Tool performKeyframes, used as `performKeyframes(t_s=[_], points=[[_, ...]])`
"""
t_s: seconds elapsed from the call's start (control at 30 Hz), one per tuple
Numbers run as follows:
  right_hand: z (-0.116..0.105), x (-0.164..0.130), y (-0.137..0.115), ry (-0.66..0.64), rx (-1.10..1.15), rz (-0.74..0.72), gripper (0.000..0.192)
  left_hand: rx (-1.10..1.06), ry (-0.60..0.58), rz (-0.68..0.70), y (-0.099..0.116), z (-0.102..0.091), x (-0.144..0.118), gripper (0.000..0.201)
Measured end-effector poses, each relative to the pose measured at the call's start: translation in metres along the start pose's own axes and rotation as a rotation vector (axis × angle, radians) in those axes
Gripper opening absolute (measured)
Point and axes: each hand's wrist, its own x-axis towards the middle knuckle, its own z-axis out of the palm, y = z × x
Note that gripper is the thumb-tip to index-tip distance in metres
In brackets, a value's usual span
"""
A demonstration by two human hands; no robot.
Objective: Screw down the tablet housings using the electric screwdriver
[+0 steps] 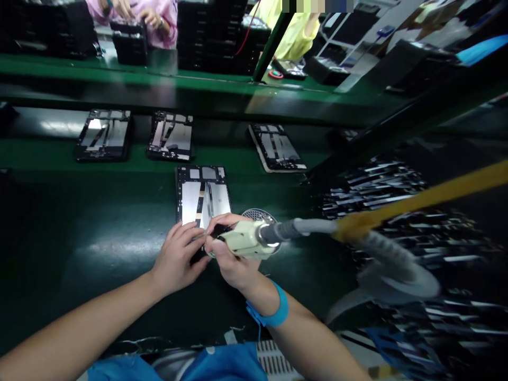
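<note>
My right hand (240,270) is wrapped round a pale electric screwdriver (246,239), whose grey cable (313,226) runs off to the right. Its tip is hidden behind the fingers, over the near end of an opened tablet (190,197). The tablet lies flat with its inner side up, showing silvery panels, a dark ribbon strip and a black frame. At the tablet's near left edge rests my left hand (180,256), its fingers bent and close together near the screwdriver's tip. Whatever those fingertips pinch, if anything, cannot be made out. Behind my right hand shows a round perforated metal dish (260,215).
Three similar opened tablets lie behind, two on the left (103,135) (171,135) and one on the right (278,148). Many stacked dark-and-silver parts (381,185) fill the right side. A yellow strap (428,196) holds the cable. Co-workers sit across the green bench (119,71).
</note>
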Motion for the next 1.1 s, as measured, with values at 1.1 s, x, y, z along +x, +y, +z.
performKeyframes(t_s=[1.1], points=[[-0.056,0.02,0.013,0.236,-0.135,0.076,0.012,0.412,-0.09,-0.036,-0.134,0.02,0.201,0.039]])
